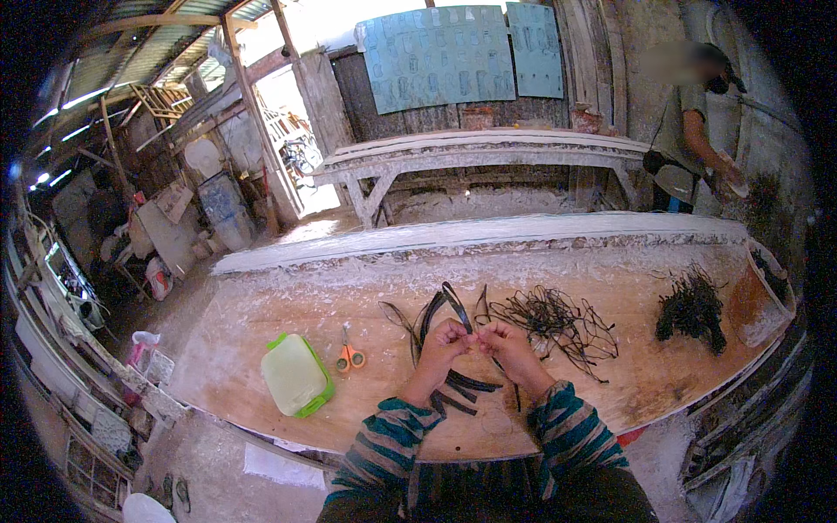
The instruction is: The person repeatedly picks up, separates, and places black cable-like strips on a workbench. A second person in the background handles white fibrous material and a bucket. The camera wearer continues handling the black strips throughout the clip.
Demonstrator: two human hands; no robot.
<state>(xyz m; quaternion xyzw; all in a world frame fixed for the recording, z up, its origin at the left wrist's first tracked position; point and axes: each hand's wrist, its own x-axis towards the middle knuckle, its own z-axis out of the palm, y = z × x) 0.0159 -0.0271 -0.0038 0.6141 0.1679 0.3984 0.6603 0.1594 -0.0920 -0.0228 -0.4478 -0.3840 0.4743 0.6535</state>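
Observation:
Over the wooden tabletop my two hands meet in a pinch. My left hand [445, 343] is closed on a dark strip [454, 301] that loops up above the fingers. Close against it, my right hand [510, 343] is closed too, its fingertips at the same strip. Several more black strips [471, 382] lie under and beside my left hand. Just beyond my right hand spreads a tangle of thin black cords [558, 321]. To the left lie orange-handled scissors [350, 358] and a lidded container with green clips [297, 375]. The exact grip at the fingertips is too small to make out.
A dark bundle of cords [691, 309] lies at the right, beside a tipped, dusty bucket [760, 301]. A whitened board [488, 234] runs along the table's far edge. Behind stands a long bench [488, 152]. Another person [689, 131] stands at the far right.

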